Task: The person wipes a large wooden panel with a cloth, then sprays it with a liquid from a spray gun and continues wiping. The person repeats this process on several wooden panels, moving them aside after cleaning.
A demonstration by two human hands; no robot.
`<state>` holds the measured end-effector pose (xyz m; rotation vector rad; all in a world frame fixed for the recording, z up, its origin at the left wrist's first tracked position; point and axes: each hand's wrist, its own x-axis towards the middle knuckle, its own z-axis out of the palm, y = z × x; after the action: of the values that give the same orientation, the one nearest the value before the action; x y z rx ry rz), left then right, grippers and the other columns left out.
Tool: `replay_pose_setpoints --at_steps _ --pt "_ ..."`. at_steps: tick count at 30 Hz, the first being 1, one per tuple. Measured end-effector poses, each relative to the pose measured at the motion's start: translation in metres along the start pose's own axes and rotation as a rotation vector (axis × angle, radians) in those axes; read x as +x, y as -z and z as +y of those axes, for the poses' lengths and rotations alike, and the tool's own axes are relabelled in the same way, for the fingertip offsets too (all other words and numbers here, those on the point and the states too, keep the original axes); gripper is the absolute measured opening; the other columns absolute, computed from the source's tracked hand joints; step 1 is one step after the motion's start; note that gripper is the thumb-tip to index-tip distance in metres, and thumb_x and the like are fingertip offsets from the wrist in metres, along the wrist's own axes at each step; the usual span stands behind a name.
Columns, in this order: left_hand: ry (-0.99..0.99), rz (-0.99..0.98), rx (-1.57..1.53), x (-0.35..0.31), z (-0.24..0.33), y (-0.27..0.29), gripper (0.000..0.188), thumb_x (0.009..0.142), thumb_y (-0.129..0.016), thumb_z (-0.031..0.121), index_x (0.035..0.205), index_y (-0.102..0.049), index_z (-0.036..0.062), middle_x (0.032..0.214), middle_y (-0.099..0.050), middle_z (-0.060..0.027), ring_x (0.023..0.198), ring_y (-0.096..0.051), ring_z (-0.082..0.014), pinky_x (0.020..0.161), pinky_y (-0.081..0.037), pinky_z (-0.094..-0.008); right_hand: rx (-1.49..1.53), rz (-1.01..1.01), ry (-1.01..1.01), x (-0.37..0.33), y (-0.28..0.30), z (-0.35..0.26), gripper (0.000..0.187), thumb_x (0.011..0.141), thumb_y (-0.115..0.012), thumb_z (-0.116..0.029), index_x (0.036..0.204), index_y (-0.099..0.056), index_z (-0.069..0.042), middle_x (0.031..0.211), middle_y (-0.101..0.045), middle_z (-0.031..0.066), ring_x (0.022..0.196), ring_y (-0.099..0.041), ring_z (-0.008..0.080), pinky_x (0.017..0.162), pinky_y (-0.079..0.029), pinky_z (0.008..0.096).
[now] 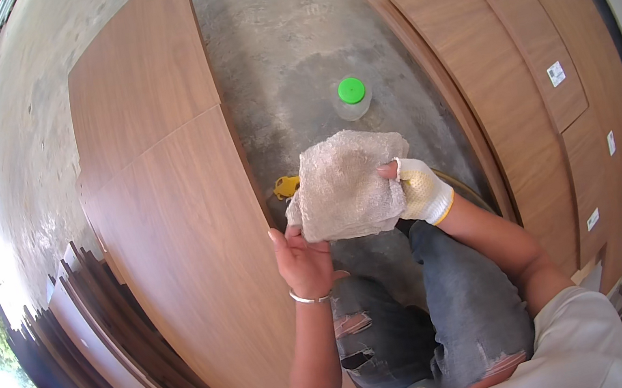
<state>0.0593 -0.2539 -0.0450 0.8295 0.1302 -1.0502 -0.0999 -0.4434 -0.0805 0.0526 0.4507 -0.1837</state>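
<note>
A folded beige terry cloth (352, 184) is held up in front of me, above my knees. My right hand (422, 190), in a white knit glove with a yellow-edged cuff, grips its right side, the bare thumb lying on top. My left hand (306, 264) is bare, with a bangle at the wrist. It lies palm up at the cloth's lower left corner, thumb stretched apart. Its other fingertips touch the cloth's edge and are partly hidden beneath it.
Long brown wood-grain panels (179, 191) lie at my left; more stacked panels (510, 103) with white labels stand right. A clear jar with a green lid (351, 92) sits on the concrete floor (273, 19) ahead. A yellow object (287, 187) shows behind the cloth. Dark strips (136, 330) are stacked lower left.
</note>
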Motion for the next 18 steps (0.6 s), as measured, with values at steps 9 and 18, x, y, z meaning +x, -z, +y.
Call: replay_pose_setpoints --at_steps 9,18 --pt "-0.010 0.230 0.564 0.030 -0.037 0.013 0.026 0.106 -0.053 0.013 0.123 -0.064 -0.0035 0.109 -0.073 -0.0135 0.092 -0.071 -0.0198 0.080 -0.059 -0.0348 -0.210 0.319 0.117 -0.003 0.088 -0.002 0.050 0.084 -0.060 0.001 0.134 -0.056 0.003 0.121 -0.067 0.0162 0.110 -0.068 0.0326 0.101 -0.055 0.0461" --pt "-0.358 -0.057 1.413 0.129 -0.076 -0.011 0.081 0.082 -0.082 0.012 0.150 -0.041 -0.0042 0.147 -0.052 -0.0241 0.133 -0.054 -0.0334 0.103 -0.052 -0.0415 -0.316 0.473 0.435 -0.062 0.072 -0.050 0.051 0.083 -0.058 0.004 0.134 -0.055 -0.001 0.120 -0.064 0.0153 0.113 -0.065 0.0323 0.100 -0.055 0.0499"
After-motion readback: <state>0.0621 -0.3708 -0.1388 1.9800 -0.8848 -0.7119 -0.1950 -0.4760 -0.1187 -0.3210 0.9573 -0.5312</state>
